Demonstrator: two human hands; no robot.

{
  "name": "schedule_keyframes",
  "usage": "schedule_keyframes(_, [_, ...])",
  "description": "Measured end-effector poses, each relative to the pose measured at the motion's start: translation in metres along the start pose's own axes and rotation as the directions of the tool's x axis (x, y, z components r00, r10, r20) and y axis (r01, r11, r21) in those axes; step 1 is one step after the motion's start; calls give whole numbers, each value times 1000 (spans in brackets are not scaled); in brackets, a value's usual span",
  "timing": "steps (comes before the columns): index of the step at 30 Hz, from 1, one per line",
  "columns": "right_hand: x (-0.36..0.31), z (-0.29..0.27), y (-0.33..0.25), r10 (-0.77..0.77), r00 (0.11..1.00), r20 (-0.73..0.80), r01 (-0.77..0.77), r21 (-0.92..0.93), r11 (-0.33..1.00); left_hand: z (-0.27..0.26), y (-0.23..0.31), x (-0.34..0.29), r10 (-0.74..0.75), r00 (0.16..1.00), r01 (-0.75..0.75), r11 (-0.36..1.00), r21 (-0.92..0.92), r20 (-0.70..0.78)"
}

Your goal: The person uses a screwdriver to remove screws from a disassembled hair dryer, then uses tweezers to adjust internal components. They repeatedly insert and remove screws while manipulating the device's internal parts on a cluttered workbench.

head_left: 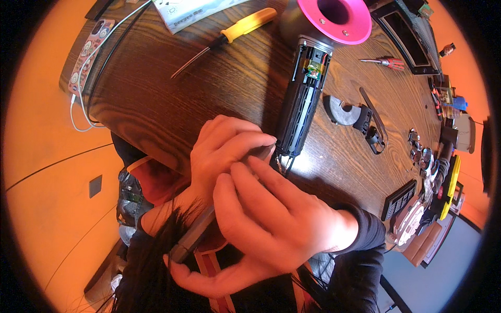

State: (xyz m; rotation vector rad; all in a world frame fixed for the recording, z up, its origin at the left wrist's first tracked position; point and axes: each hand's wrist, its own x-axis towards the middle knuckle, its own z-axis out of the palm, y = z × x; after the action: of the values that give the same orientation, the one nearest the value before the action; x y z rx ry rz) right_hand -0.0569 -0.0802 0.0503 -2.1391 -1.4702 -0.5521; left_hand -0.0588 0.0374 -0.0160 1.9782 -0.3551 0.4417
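My left hand (224, 146) and my right hand (276, 219) are pressed together at the near edge of a dark wooden table (172, 104). Both grip a long grey casing piece (195, 235) that runs from my right thumb up under the fingers. Its upper end meets the base of an opened hair dryer handle (302, 104), black and ribbed, with wires showing at the bottom. The dryer's head carries a pink ring (339, 21). My hands hide the middle of the grey piece.
A yellow-handled screwdriver (245, 26) and a paper leaflet (188, 10) lie at the far side, a small red screwdriver (389, 63) to the right. Black loose parts (360, 117), small metal bits (420, 151) and a black grille (399, 198) sit on the right. A phone (88, 52) with a white cable lies far left.
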Motion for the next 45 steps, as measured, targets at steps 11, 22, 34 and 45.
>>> schedule_keyframes(11, [1,0,2,66,996,-56,-62,70,996,3,-1,-2,-9,1000,9,1000,16,-16])
schedule_keyframes(22, [1,-28,8,483,875,41,-431,521,737,-3,7,-2,-365,878,479,704,-524,310])
schedule_keyframes(34, [-43,-42,11,645,750,148,-585,604,542,19,-35,88,-208,430,899,183,-397,879])
schedule_keyframes(45, [-66,-19,6,636,649,-417,-439,477,762,38,-29,98,-198,517,711,641,-289,833])
